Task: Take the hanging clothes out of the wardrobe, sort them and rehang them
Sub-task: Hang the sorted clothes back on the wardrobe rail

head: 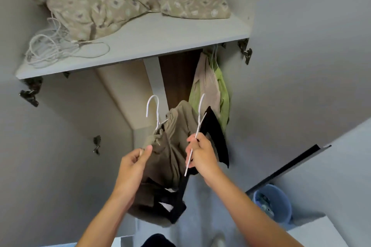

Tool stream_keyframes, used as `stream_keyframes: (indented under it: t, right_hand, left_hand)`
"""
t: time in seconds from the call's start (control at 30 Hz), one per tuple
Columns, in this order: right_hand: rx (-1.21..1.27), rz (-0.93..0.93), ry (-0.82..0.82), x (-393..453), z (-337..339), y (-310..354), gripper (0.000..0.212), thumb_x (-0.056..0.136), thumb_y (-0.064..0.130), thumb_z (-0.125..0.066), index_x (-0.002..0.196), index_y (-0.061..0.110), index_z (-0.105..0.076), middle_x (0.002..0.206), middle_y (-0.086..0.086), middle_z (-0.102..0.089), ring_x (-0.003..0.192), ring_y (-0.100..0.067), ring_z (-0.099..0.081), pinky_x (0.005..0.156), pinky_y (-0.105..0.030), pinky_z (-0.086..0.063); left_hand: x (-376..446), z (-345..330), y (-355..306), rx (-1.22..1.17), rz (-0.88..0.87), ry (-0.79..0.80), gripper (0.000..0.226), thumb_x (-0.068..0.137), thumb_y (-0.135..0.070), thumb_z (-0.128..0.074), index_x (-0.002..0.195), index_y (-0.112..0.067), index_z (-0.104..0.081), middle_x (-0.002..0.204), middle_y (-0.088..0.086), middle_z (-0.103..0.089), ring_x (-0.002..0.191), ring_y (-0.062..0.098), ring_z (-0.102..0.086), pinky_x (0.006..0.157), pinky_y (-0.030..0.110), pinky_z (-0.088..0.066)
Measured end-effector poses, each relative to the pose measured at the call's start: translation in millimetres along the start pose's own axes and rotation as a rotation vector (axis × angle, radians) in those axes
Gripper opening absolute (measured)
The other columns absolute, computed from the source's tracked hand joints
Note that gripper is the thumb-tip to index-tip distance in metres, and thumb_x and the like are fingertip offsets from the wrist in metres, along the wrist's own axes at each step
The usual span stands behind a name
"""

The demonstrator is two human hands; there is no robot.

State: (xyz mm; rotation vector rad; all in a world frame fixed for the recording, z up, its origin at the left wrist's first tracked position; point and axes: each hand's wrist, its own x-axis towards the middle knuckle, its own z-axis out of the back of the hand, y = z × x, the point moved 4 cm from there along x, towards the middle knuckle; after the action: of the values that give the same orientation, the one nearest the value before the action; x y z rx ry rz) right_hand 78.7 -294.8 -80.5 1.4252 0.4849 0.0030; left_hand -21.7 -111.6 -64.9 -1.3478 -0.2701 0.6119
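I see left hand point(135, 163) pinching the olive garment point(174, 142) on its white hanger point(153, 111); right hand point(201, 156) grips a second white hanger point(197, 126) carrying black clothing point(215, 136), both just outside the wardrobe, below the shelf point(160, 46).

two hangers point(153, 110), perhaps four garments point(176, 136)

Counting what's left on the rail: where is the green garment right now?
The green garment hangs inside the wardrobe at centre-right, under the shelf, behind a beige garment.
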Motion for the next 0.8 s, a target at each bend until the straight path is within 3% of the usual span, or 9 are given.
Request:
stream_keyframes:
  t: [0.1, 0.17, 0.27, 0.37, 0.5, 0.57, 0.73, 0.8]
  right_hand:
    - [-0.008, 0.032, -0.044, 26.5, 0.3, 3.5, 0.024, 0.108, 0.008, -0.035, 0.097, 0.011, -0.056, 0.064, -0.001, -0.043, 0.050, -0.015, -0.037, 0.047, -0.029, -0.032]
    - [-0.039, 0.030, -0.087, 46.5, -0.3, 7.0, 0.027, 0.106, 0.011, -0.038, 0.093, 0.016, -0.061, 0.063, 0.004, -0.044, 0.050, -0.011, -0.036, 0.051, -0.026, -0.028]
    - [-0.066, 0.054, -0.114, 72.5, -0.3, 15.4, 0.030, 0.106, 0.013, -0.042, 0.089, 0.021, -0.066, 0.061, 0.005, -0.047, 0.046, -0.006, -0.038, 0.047, -0.024, -0.030]
    - [-0.099, 0.103, -0.134, 97.8, 0.2, 23.0, 0.031, 0.105, 0.013, -0.046, 0.087, 0.024, -0.069, 0.056, 0.010, -0.048, 0.043, -0.005, -0.038, 0.046, -0.024, -0.030]
    - [-0.192, 0.201, -0.191, 136.5, 1.6, 24.4, 0.028, 0.104, 0.013, -0.052, 0.087, 0.023, -0.072, 0.052, 0.004, -0.046, 0.042, -0.010, -0.036, 0.047, -0.027, -0.029]
    - [-0.220, 0.237, -0.202, 156.0, -0.8, 20.9, 0.027, 0.103, 0.014, -0.054, 0.086, 0.024, -0.072, 0.054, -0.004, -0.049, 0.044, -0.012, -0.037, 0.047, -0.030, -0.030]
    - [-0.305, 0.317, -0.220, 210.7, 4.5, 17.3, 0.024, 0.102, 0.014, -0.056, 0.087, 0.026, -0.071, 0.050, 0.004, -0.050, 0.045, -0.010, -0.042, 0.049, -0.028, -0.035]
    - [-0.340, 0.373, -0.233, 234.3, 12.0, 20.0, 0.024, 0.102, 0.013, -0.056, 0.089, 0.025, -0.072, 0.051, 0.010, -0.054, 0.045, -0.007, -0.044, 0.050, -0.024, -0.038]
  left_hand:
    - [11.1, -0.4, -1.6, 0.011, 0.020, -0.047, 0.054, 0.104, -0.033, -0.064, 0.071, -0.003, -0.034, 0.072, 0.006, -0.020, 0.062, 0.013, -0.018, 0.051, 0.028, -0.015]
    - [21.6, 3.7, 1.1, 0.018, 0.044, -0.067, 0.049, 0.104, -0.034, -0.064, 0.070, -0.010, -0.037, 0.068, 0.003, -0.019, 0.057, 0.012, -0.017, 0.048, 0.026, -0.015]
    - [41.9, 14.8, 2.0, 0.021, 0.053, -0.050, 0.046, 0.104, -0.032, -0.064, 0.069, -0.013, -0.039, 0.064, -0.001, -0.020, 0.053, 0.010, -0.017, 0.048, 0.026, -0.017]
    - [69.6, 29.8, 7.9, 0.067, 0.041, -0.026, 0.050, 0.104, -0.033, -0.064, 0.065, -0.019, -0.034, 0.063, -0.003, -0.020, 0.053, 0.010, -0.018, 0.057, 0.033, -0.016]
    - [104.6, 44.1, 16.8, 0.273, -0.032, -0.041, 0.057, 0.083, -0.065, -0.062, 0.059, -0.022, -0.032, 0.056, -0.008, -0.026, 0.055, 0.018, -0.026, 0.061, 0.038, -0.023]
    - [120.3, 46.0, 21.6, 0.348, -0.034, -0.069, 0.057, 0.075, -0.070, -0.062, 0.056, -0.024, -0.034, 0.052, -0.009, -0.029, 0.055, 0.020, -0.030, 0.060, 0.036, -0.027]
    - [161.1, 32.0, 32.7, 0.500, -0.075, -0.196, 0.058, 0.077, -0.074, -0.065, 0.057, -0.024, -0.044, 0.046, -0.005, -0.039, 0.057, 0.027, -0.046, 0.061, 0.033, -0.043]
    - [178.7, 22.0, 39.0, 0.558, -0.117, -0.264, 0.051, 0.085, -0.061, -0.073, 0.061, -0.024, -0.047, 0.046, -0.004, -0.043, 0.058, 0.026, -0.049, 0.061, 0.033, -0.043]
